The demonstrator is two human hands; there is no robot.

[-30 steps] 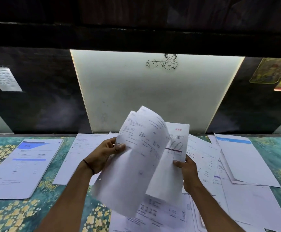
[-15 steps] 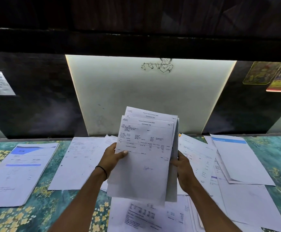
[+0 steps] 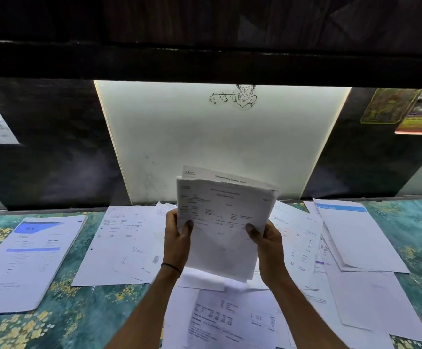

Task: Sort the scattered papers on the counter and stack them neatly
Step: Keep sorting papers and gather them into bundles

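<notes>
Teal flower-patterned tabletop (image 3: 79,318) running under a lit white wall panel (image 3: 217,147); loose sheets lying across it.
Both hands are holding a sheaf of white printed papers (image 3: 225,222) upright over the middle of the tabletop, clear of the surface. The left hand (image 3: 177,238), thin black wristband (image 3: 171,267) below it, is closing its grip on the sheaf's left edge, thumb pressing the front. The right hand (image 3: 268,245) is gripping the right edge the same way. A rear sheet's top edge is showing above the front sheet. A blue-headed white sheet (image 3: 28,260) is lying at far left and a plain printed sheet (image 3: 122,243) beside the left forearm. A blue-banded white sheet (image 3: 356,235) is topping the overlapping spread at right.
</notes>
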